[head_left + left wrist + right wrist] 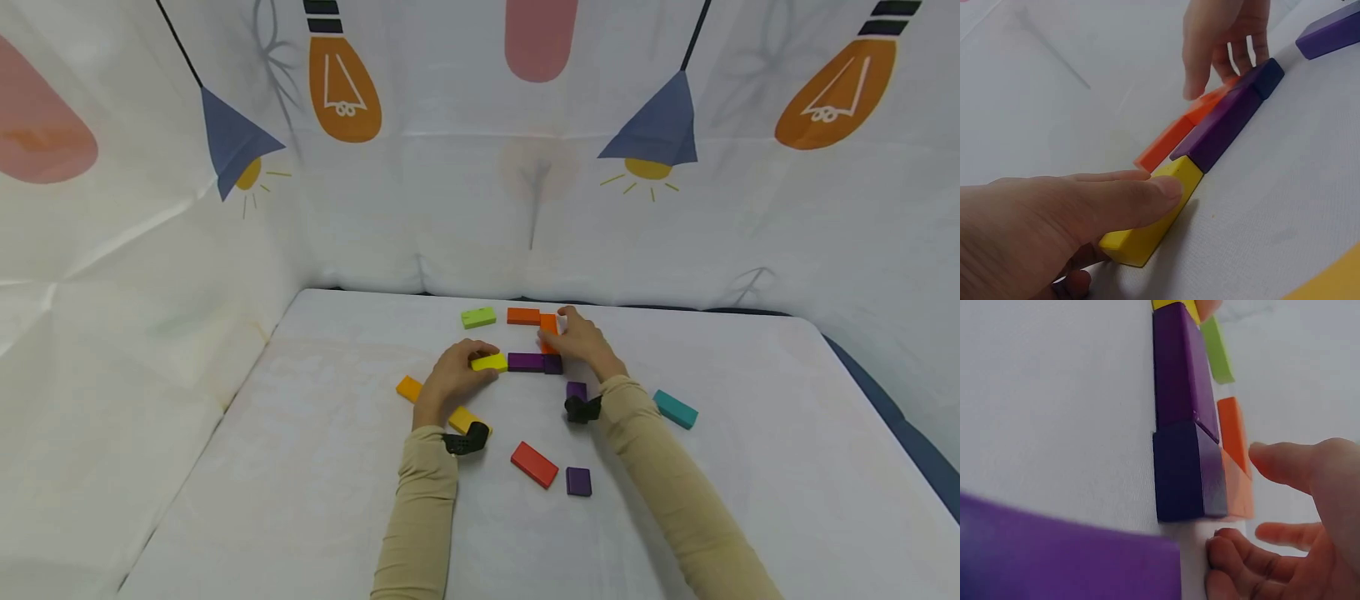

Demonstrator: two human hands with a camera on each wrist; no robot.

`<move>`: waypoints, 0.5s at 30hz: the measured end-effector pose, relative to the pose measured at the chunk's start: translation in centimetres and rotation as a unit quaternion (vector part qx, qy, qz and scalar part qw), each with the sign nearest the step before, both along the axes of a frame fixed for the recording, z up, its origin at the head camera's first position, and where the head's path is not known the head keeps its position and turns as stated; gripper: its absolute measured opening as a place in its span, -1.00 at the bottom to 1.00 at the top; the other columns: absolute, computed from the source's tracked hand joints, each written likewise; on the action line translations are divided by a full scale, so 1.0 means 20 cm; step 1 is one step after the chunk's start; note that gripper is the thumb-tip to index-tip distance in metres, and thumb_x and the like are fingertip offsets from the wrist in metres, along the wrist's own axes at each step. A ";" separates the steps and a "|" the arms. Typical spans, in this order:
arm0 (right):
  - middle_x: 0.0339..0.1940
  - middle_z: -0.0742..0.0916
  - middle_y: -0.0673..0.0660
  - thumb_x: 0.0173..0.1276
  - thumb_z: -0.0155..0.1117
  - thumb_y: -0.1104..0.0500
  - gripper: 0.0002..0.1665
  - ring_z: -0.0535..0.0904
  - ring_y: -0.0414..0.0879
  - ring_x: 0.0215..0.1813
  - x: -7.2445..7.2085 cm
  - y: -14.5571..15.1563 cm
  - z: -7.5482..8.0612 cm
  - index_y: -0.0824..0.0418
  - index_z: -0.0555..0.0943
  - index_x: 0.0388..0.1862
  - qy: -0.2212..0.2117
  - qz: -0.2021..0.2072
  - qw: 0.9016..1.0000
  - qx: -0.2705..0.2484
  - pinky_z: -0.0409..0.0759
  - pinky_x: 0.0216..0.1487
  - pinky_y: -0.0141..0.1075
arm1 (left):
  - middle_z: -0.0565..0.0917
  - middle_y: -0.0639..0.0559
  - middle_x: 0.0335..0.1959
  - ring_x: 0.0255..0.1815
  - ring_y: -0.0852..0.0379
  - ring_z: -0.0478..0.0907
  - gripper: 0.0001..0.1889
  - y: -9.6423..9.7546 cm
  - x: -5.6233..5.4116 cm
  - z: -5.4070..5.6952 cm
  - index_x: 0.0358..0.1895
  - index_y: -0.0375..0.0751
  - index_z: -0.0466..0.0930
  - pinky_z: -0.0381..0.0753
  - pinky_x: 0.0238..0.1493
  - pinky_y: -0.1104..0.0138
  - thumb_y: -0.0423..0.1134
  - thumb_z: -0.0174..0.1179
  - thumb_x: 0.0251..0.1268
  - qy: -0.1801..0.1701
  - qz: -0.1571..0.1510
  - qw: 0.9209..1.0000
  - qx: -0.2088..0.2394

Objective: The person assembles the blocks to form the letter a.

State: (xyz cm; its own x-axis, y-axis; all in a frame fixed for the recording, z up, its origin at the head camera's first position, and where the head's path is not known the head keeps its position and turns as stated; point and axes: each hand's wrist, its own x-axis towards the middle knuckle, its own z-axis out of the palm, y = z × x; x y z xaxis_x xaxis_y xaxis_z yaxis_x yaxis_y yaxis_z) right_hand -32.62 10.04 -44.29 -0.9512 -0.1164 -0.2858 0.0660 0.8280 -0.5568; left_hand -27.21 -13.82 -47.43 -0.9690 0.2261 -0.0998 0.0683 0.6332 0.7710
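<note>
In the head view my left hand [453, 372] holds a yellow block [490, 362] at the left end of a row. Its thumb lies along the block's face in the left wrist view. A long purple block [526, 362] abuts the yellow one, and a small dark purple block [552, 364] closes the row on the right. Behind that small block, an orange block [549, 323] meets the end of another orange block [522, 316]. My right hand [588, 342] hovers around the nearer orange block, thumb and fingers spread apart in the right wrist view [1310, 512].
A lime green block [478, 317] lies at the back. Amber blocks [408, 388] lie by the left forearm, a red block [535, 464] and a purple square block [578, 482] in front, a teal block [676, 409] to the right. Another purple block [576, 390] sits by the right wrist.
</note>
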 end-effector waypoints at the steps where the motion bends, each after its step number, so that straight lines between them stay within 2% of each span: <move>1: 0.26 0.47 0.38 0.35 0.04 -0.21 -0.18 0.43 0.24 0.21 0.01 0.02 0.00 0.19 0.12 0.42 0.002 0.001 1.000 -0.008 0.40 0.25 0.11 | 0.57 0.15 0.06 0.07 0.11 0.45 -0.66 0.00 0.00 0.00 0.08 0.15 0.57 0.42 0.23 0.17 -0.12 0.27 0.21 -0.001 0.000 1.000 0.001; 6: 0.12 0.54 0.37 0.41 0.01 -0.12 -0.30 0.49 0.18 0.06 0.06 0.09 -0.01 0.18 0.18 0.40 0.012 0.030 0.998 -0.053 0.47 0.13 0.03 | 0.56 0.14 0.07 0.09 0.09 0.45 -0.66 0.01 0.01 0.01 0.08 0.16 0.57 0.41 0.24 0.15 -0.12 0.27 0.21 -0.009 0.004 1.000 0.006; 8: 0.11 0.53 0.36 0.42 0.02 -0.06 -0.34 0.48 0.19 0.08 0.09 0.12 -0.02 0.18 0.20 0.40 0.021 0.060 0.996 -0.070 0.47 0.13 0.05 | 0.56 0.15 0.07 0.09 0.10 0.45 -0.66 0.01 0.01 0.02 0.07 0.17 0.57 0.41 0.24 0.15 -0.12 0.27 0.21 -0.012 0.008 1.000 0.006; 13: 0.30 0.34 0.34 0.41 0.10 0.04 -0.38 0.32 0.28 0.28 0.14 0.18 -0.06 0.16 0.26 0.41 0.039 0.136 0.982 -0.122 0.37 0.25 0.17 | 0.55 0.18 0.06 0.08 0.11 0.44 -0.67 0.01 0.01 0.01 0.07 0.19 0.57 0.42 0.23 0.16 -0.11 0.27 0.21 -0.019 0.013 1.000 0.007; 15: 0.39 0.24 0.32 0.39 0.14 0.06 -0.38 0.21 0.29 0.37 0.15 0.20 -0.09 0.15 0.29 0.40 0.042 0.151 0.978 -0.140 0.30 0.30 0.19 | 0.56 0.18 0.06 0.08 0.11 0.44 -0.67 0.01 0.01 0.01 0.07 0.19 0.57 0.41 0.23 0.16 -0.12 0.27 0.21 -0.018 0.013 1.000 0.009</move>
